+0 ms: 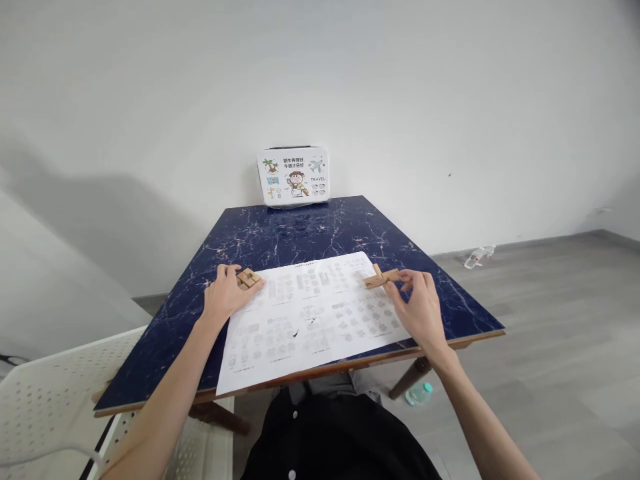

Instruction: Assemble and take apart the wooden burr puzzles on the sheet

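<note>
A printed sheet of paper (pixel 310 327) with rows of small grey diagrams lies across the front of the table. At its upper left corner, my left hand (pixel 223 293) has thumb and fingers around a small squarish cluster of wooden puzzle blocks (pixel 249 278). Over the sheet's right side, my right hand (pixel 417 303) pinches crossed wooden puzzle sticks (pixel 377 281) between thumb and fingertips. One flat stick points left and a shorter one pokes up behind it. My fingers partly cover both wooden pieces.
The dark blue marbled table (pixel 300 233) has a white cartoon-printed case (pixel 293 177) standing at its back edge, by the wall. To the left is a white perforated chair (pixel 55 387). A clear bottle (pixel 420 394) and crumpled clear plastic (pixel 479 257) lie on the floor.
</note>
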The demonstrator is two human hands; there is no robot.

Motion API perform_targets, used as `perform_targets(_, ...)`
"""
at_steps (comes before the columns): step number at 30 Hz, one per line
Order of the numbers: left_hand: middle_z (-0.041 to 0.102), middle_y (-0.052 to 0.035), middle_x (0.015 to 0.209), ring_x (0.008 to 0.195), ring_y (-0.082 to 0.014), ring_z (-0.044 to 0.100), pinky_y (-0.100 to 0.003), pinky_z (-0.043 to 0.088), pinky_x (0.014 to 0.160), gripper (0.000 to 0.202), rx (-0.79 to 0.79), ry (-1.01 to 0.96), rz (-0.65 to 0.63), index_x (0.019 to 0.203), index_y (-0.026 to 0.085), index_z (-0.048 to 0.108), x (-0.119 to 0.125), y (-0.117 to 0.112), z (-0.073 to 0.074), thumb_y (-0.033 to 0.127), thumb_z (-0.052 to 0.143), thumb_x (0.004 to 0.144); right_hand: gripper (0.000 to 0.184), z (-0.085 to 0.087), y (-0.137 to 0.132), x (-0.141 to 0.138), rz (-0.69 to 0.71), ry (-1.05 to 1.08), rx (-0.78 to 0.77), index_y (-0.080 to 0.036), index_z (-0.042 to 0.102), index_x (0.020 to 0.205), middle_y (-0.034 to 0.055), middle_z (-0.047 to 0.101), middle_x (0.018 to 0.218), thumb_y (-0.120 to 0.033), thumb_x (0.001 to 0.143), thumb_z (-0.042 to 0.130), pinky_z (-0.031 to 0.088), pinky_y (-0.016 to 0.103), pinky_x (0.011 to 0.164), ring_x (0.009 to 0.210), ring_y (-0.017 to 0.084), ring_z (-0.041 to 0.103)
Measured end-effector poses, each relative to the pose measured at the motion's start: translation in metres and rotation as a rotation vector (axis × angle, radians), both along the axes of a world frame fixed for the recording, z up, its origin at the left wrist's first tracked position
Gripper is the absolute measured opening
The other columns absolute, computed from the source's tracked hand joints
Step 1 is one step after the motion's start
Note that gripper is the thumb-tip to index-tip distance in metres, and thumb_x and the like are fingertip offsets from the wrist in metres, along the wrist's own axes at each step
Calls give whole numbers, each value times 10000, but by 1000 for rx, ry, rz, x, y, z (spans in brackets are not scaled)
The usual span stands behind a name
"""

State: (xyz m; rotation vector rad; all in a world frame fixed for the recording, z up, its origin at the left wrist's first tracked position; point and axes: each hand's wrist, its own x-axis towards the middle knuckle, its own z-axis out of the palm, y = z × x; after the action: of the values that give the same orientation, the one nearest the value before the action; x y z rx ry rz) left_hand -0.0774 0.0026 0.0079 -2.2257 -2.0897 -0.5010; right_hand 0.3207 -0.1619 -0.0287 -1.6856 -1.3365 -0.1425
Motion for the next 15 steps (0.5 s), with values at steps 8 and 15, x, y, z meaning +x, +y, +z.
perform_targets(8, 627, -73, 1155, 962, -247, 693, -333, 528, 737, 374, 411, -170, -68, 1073, 231, 661, 8, -11, 7, 563, 646, 900, 213, -18, 13, 1, -20, -213, -538, -204, 566, 1092, 103, 695, 1052, -409, 1066, 518, 340, 289, 601, 836, 246, 699)
perform_targets(15, 662, -39, 1004, 750, -172, 622, -303, 498, 713, 246, 227, -344, -451, 911, 228, 652, 34, -19, 19, 450, 564, 969, 227, 1, 18, -3, 72, -264, -475, -207, 617, 999, 95, 732, 1030, -311, 1103, 444, 329, 288, 602, 814, 235, 716)
